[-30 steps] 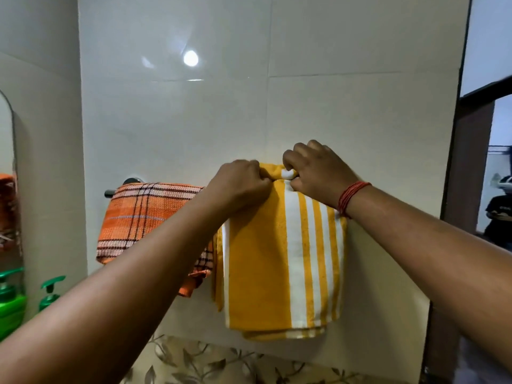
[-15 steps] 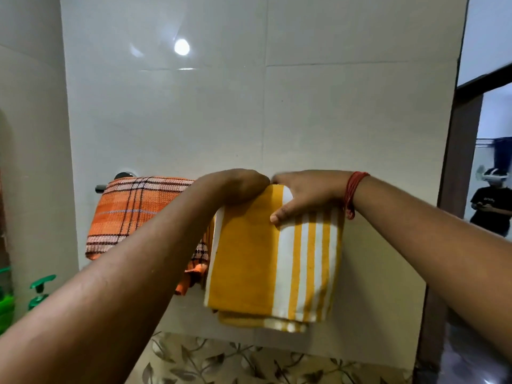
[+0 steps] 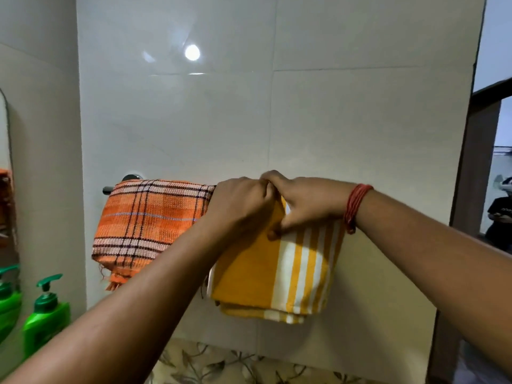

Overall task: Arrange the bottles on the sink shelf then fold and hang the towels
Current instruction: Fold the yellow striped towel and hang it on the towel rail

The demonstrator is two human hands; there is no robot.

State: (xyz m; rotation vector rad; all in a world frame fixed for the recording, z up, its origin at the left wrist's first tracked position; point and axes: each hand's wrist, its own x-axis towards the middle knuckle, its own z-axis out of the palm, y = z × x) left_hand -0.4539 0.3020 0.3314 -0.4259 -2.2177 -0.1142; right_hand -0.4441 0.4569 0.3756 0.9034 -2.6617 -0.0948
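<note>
Head | left hand (image 3: 241,206) and right hand (image 3: 307,203) grip yellow towel (image 3: 266,270) top edge | plaid towel (image 3: 149,217) touching

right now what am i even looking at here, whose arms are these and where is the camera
There is no machine here. The arms belong to a person wearing one camera on the head, so the single view looks forward and down along both arms at a tiled bathroom wall.

A towel bar is fixed to the wall. An orange plaid towel hangs folded over it. Beside it, to the right, hangs a folded yellow striped towel.

The left hand and the right hand meet at the top of the yellow towel, fingers curled on the cloth where it goes over the bar. A red thread band sits on the right wrist.

At lower left stands a green pump bottle, with a mirror edge beside it.
</note>
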